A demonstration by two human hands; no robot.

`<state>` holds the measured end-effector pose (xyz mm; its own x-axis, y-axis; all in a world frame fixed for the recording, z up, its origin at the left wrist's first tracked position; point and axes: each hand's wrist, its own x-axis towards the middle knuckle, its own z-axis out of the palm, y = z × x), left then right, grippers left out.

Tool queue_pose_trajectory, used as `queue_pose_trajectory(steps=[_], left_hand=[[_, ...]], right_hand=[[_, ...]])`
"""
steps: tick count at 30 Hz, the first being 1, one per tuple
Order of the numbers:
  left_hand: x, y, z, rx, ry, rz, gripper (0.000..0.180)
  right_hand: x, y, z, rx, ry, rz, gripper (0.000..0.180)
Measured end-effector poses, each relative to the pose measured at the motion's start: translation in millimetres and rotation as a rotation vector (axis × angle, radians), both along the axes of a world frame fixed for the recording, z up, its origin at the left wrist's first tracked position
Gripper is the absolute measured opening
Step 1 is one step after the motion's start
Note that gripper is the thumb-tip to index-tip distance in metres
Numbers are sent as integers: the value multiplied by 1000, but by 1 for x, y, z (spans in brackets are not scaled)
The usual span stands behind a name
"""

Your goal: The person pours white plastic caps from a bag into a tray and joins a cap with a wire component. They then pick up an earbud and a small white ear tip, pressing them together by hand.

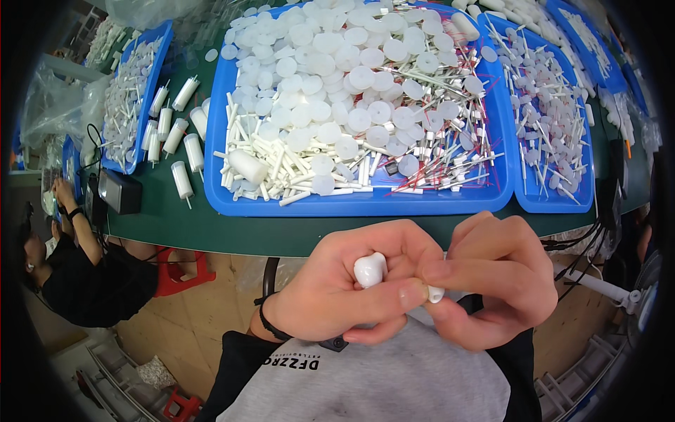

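Observation:
My left hand (344, 281) is curled closed, and a glossy white rounded piece (369, 269) shows inside its fingers. My right hand (499, 281) meets it fingertip to fingertip, in a pinch. Between the thumbs and fingers of both hands the end of a small white tube (436, 294) sticks out, with a hole in its end. Whether that tube and the rounded piece are joined is hidden by my fingers. Both hands are held in front of my grey shirt, just off the table's near edge.
A large blue tray (365, 205) holds translucent discs, short white tubes and red-wired parts. Blue trays with disc-and-rod parts flank it, one left (165, 42), one right (555, 205). White cylinders (181, 179) lie on the green table (232, 234). A co-worker (91, 260) sits left.

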<state>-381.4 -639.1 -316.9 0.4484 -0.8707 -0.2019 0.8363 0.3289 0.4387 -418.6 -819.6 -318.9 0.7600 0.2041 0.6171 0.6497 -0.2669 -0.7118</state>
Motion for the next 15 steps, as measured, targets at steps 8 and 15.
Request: queue_pose_trajectory(steps=[8,15], left_hand=[[-2,-6,12,238,-55,69,21],[-3,-4,10,305,-166,114,18]], right_hand=[[-2,-4,3,-137,-80,-48,29],[-7,1,5,-196,-81,-147,33]])
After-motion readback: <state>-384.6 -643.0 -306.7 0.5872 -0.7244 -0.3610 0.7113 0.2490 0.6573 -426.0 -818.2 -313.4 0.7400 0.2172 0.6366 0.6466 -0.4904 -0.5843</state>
